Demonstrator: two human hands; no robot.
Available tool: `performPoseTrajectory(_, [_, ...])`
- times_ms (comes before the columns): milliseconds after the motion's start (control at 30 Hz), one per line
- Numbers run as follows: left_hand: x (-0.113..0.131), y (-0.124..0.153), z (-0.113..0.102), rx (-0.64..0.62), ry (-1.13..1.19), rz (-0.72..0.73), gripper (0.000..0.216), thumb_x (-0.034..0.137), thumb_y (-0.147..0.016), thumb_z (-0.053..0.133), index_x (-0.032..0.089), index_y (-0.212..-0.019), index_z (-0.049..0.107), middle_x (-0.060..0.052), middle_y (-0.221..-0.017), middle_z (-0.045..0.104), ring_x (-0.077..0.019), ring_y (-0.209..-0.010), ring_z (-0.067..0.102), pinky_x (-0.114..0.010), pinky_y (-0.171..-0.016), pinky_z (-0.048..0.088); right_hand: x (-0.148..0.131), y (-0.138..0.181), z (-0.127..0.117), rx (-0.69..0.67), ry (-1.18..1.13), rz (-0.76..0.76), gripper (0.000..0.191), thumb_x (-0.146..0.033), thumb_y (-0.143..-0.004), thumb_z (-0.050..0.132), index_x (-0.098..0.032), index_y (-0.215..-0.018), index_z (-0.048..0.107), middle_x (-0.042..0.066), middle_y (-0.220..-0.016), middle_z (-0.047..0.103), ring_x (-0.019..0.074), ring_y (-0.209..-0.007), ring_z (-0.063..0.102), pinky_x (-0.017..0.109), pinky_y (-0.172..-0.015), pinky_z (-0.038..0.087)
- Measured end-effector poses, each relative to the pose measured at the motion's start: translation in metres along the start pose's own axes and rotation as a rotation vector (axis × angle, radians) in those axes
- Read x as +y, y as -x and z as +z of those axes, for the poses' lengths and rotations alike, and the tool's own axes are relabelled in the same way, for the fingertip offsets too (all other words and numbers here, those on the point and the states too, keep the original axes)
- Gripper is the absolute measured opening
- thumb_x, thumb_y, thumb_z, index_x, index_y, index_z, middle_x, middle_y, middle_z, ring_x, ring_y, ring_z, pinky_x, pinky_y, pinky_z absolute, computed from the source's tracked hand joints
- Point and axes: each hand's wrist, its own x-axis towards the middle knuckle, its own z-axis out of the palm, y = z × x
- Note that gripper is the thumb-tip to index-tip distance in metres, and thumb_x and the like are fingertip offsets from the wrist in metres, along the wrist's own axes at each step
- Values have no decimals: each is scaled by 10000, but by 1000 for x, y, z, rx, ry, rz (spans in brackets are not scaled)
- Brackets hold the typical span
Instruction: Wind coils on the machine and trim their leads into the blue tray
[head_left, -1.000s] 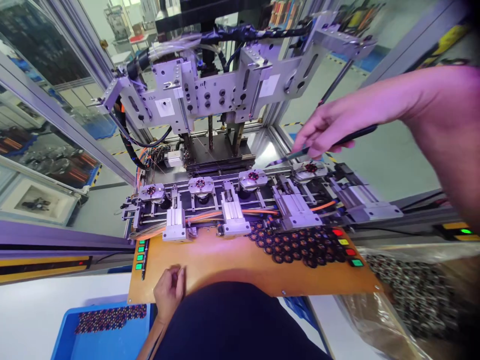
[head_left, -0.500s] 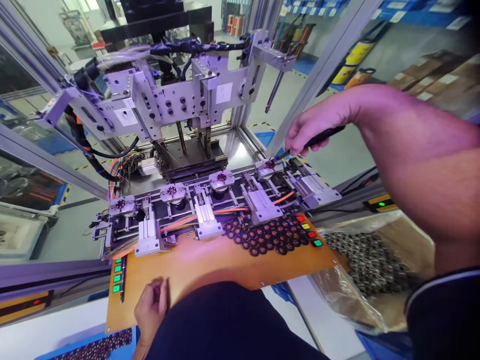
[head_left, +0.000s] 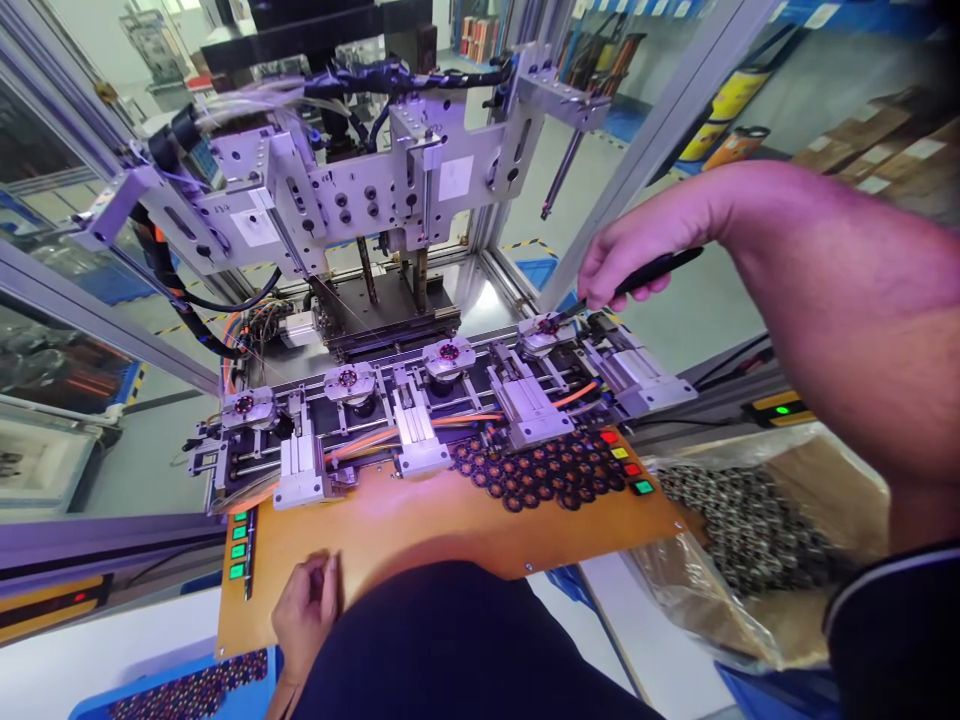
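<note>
Tool (head_left: pixel 669 266) slants through your right hand (head_left: pixel 646 240), clamped between thumb and fingers, its tip below them at the rightmost fixture (head_left: pixel 535 340); that slant probably gives your knuckles clearance. Your left hand (head_left: pixel 303 608) lies curled on the panel (head_left: pixel 375 530), perhaps for steadiness; whether it grips anything, I cannot tell.

The orange panel (head_left: pixel 405 515) carries a cluster of dark round parts (head_left: pixel 536 472), a slim pen (head_left: pixel 250 553) (alongside the green buttons (head_left: pixel 238 551)) and, near its front edge, the left hand (head_left: pixel 302 608).
</note>
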Motion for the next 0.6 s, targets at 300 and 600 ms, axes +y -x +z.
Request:
performPoseTrajectory(300, [2, 0, 0, 7, 30, -4, 207, 390, -899, 630, 186, -916, 666, -2, -776, 698, -117, -628, 635, -221, -624, 486, 7, 1, 3, -50, -1, -220, 908, -496, -811, 7, 234, -825, 547, 154, -705, 634, -30, -404, 495, 136, -434, 283])
performPoseTrajectory(600, [7, 8, -4, -71, 42, -83, 261, 397, -935, 548, 165, -892, 660, -40, -733, 685, -142, -632, 642, -249, -636, 498, -22, 81, 152, 12, -47, -902, 439, -359, -638, 808, -243, -1059, 768, 75, -1000, 749, 186, -830, 728, 259, -774, 582])
